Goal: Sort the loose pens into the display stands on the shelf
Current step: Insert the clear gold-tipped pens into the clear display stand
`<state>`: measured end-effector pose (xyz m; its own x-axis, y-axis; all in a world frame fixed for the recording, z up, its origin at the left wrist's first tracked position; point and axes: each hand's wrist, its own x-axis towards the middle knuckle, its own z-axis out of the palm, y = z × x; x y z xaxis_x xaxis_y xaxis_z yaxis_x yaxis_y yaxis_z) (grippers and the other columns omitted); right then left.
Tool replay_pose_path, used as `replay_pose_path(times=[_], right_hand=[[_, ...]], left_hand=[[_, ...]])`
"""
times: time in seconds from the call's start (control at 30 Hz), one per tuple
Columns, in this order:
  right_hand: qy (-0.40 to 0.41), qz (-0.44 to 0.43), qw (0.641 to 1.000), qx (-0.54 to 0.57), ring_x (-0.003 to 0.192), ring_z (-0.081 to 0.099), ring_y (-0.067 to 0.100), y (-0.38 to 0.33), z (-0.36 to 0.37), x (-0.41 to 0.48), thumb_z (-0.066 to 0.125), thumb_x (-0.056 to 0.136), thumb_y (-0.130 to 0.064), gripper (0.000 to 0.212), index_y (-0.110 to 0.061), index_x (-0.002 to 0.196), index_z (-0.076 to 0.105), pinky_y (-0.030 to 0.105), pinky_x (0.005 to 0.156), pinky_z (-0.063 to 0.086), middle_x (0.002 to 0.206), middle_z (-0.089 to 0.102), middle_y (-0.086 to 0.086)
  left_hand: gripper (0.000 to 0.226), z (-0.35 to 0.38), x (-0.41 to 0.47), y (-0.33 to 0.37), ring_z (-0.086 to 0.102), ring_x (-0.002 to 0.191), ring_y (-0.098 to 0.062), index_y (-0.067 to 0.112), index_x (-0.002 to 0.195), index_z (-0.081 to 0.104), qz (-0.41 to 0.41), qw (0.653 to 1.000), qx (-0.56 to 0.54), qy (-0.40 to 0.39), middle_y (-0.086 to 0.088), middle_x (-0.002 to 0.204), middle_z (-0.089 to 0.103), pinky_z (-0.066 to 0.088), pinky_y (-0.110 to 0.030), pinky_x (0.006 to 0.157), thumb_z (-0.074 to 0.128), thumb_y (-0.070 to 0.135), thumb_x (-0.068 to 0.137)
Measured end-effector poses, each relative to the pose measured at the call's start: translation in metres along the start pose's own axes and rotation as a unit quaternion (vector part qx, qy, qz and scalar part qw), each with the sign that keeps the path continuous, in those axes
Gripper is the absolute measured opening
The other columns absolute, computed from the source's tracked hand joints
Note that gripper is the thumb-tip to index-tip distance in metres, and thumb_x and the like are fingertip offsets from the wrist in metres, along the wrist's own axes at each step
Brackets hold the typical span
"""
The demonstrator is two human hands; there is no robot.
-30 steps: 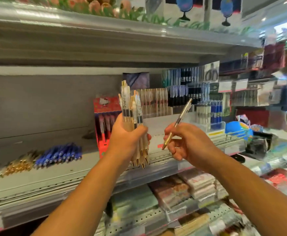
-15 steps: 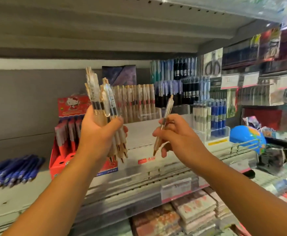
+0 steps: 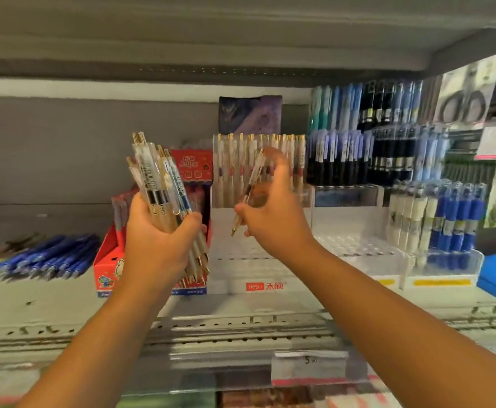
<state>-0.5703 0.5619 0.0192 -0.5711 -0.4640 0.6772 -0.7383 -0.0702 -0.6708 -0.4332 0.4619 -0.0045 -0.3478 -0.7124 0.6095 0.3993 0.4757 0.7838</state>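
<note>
Our left hand [image 3: 155, 240] grips the bunch of clear gold-tipped pens [image 3: 164, 195] as stock, so our right hand [image 3: 270, 219] can pinch a single pen [image 3: 254, 175] toward the white plastic stand [image 3: 240, 269].

**Held and loose**

A bunch of pens [image 3: 164, 198], clear with gold tips, stands nearly upright in the left grip [image 3: 155, 240]. A matching single pen [image 3: 251, 187] tilts tip-down in the right grip [image 3: 270, 213], above the white stand [image 3: 258, 272]. Blue pens [image 3: 49, 257] lie loose on the shelf [image 3: 34, 301].
</note>
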Motion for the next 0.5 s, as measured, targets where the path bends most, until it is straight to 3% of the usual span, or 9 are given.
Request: replay_pose_path(times=[0.07, 0.23, 0.4, 0.5], right_hand=[[0.006, -0.015, 1.000, -0.026, 0.070, 0.068, 0.020, 0.006, 0.005, 0.004, 0.070, 0.086, -0.011, 0.089, -0.045, 0.145, 0.012, 0.046, 0.057, 0.060, 0.085, 0.067, 0.006], [-0.006, -0.049, 0.998, -0.046, 0.064, 0.067, 0.012, 0.007, 0.015, 0.019, 0.064, 0.090, -0.012, 0.076, -0.049, 0.140, 0.021, 0.040, 0.059, 0.061, 0.076, 0.066, -0.005], [-0.001, -0.060, 0.998, -0.035, 0.067, 0.065, -0.002, 0.011, 0.028, 0.024, 0.070, 0.086, -0.016, 0.077, -0.053, 0.135, 0.024, 0.020, 0.046, 0.056, 0.072, 0.061, -0.014], [-0.006, -0.048, 0.996, -0.080, 0.057, 0.065, 0.008, 0.018, 0.033, 0.021, 0.071, 0.085, -0.014, 0.078, -0.053, 0.133, 0.022, 0.030, 0.054, 0.060, 0.068, 0.062, -0.010]], left_hand=[[0.036, -0.002, -0.004, 0.001, 0.068, 0.083, 0.004, 0.043, 0.104, 0.049, 0.008, 0.999, 0.023, 0.026, 0.024, 0.093, 0.069, 0.055, -0.027, 0.063, 0.072, 0.022, 0.085], [0.046, -0.001, -0.006, 0.001, 0.063, 0.085, 0.011, 0.036, 0.118, 0.046, 0.015, 0.997, 0.058, 0.043, 0.016, 0.099, 0.065, 0.049, -0.008, 0.051, 0.073, 0.019, 0.084], [0.047, -0.002, -0.002, -0.003, 0.067, 0.089, 0.005, 0.045, 0.113, 0.047, -0.003, 0.999, 0.046, -0.002, 0.024, 0.097, 0.068, 0.053, -0.019, 0.066, 0.073, 0.018, 0.084], [0.048, -0.007, 0.000, -0.007, 0.068, 0.088, 0.004, 0.040, 0.117, 0.049, -0.001, 0.999, 0.040, -0.015, 0.026, 0.097, 0.068, 0.055, -0.018, 0.067, 0.071, 0.013, 0.084]])
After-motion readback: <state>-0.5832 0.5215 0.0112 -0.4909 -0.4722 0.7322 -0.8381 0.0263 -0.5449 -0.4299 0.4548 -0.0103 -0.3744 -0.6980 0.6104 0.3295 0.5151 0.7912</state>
